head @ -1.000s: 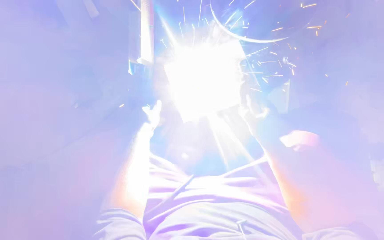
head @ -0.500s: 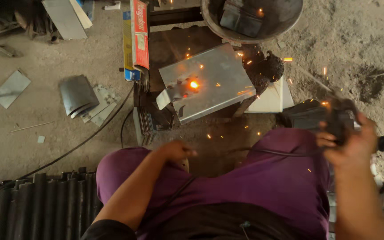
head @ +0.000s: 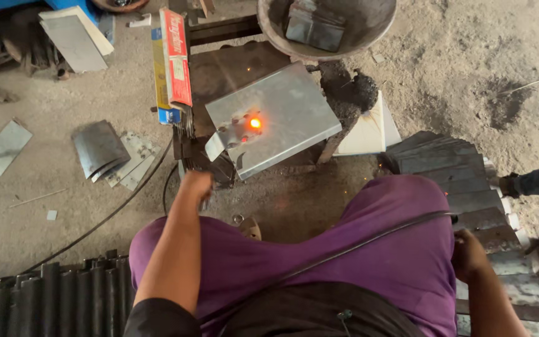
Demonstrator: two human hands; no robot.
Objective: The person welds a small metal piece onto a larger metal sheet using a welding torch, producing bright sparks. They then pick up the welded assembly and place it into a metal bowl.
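Note:
A grey sheet-metal plate (head: 288,112) lies tilted on a dark stand in front of me. A small holed bracket (head: 227,136) sits on its left edge, and beside it a weld spot (head: 255,123) glows orange. My left hand (head: 197,185) reaches out just below the plate's left corner, its fingers curled away from view. My right hand (head: 466,251) is down by my right thigh on a stack of dark metal pieces (head: 450,168). A black cable (head: 369,240) crosses my purple-clad lap toward it, and what the hand grips is hidden.
A red and yellow box of welding rods (head: 173,62) stands left of the plate. Behind it is a metal basin (head: 369,25) with plates inside. Bent sheets (head: 98,148) lie on the dirt floor at left, ribbed black parts (head: 63,293) at lower left. Another person's leg (head: 534,181) shows at right.
The blinding arc glare and the sparks are gone, leaving only a glowing spot. My right hand dropped from beside the plate to my thigh. My left hand moved forward.

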